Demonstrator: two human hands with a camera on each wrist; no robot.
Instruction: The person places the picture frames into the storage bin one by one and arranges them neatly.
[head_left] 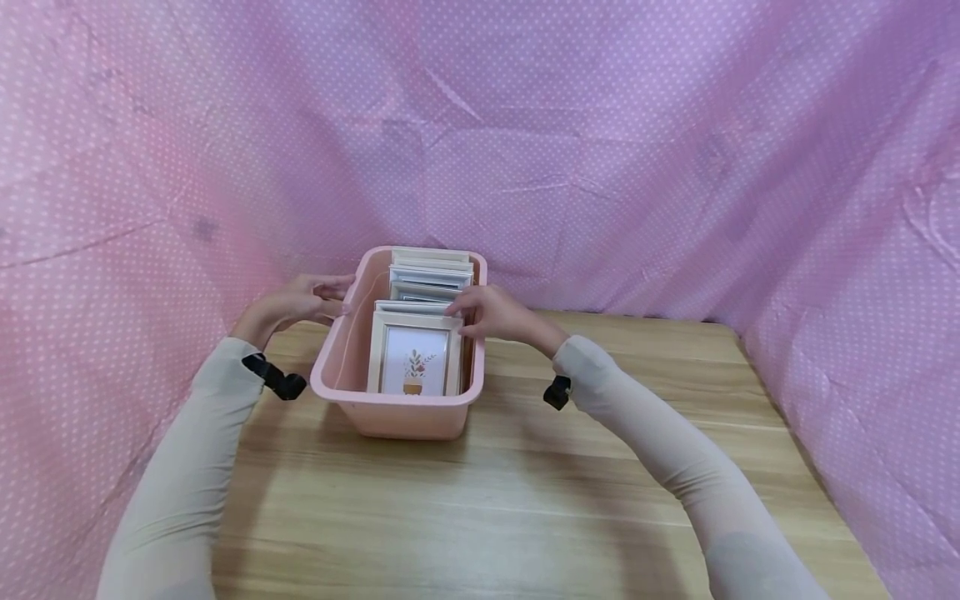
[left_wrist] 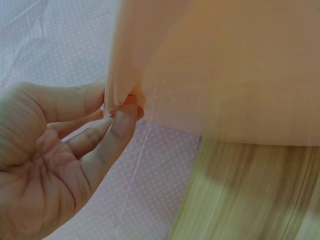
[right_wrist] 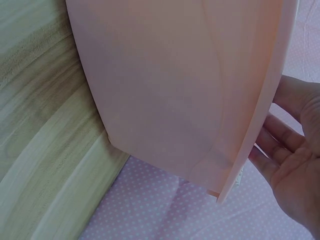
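A pink plastic bin [head_left: 405, 422] stands on the table with several picture frames in a row inside it. The front picture frame [head_left: 378, 350] has a cream border and a potted-plant print, and leans back on the others. My left hand [head_left: 300, 302] pinches the bin's left rim; in the left wrist view, thumb and fingers [left_wrist: 122, 125] close on the rim's edge. Reaching over the right rim, my right hand [head_left: 495, 312] has its thumb and index finger at the top right corner of the front frames. In the right wrist view the rim hides its fingertips.
White-edged picture frames [head_left: 431, 275] stand behind the front one, toward the bin's far end. A light wood-grain table [head_left: 637, 400] lies beneath. Pink dotted cloth [head_left: 480, 150] hangs behind and along both sides. A black strap [head_left: 273, 377] is on the left wrist.
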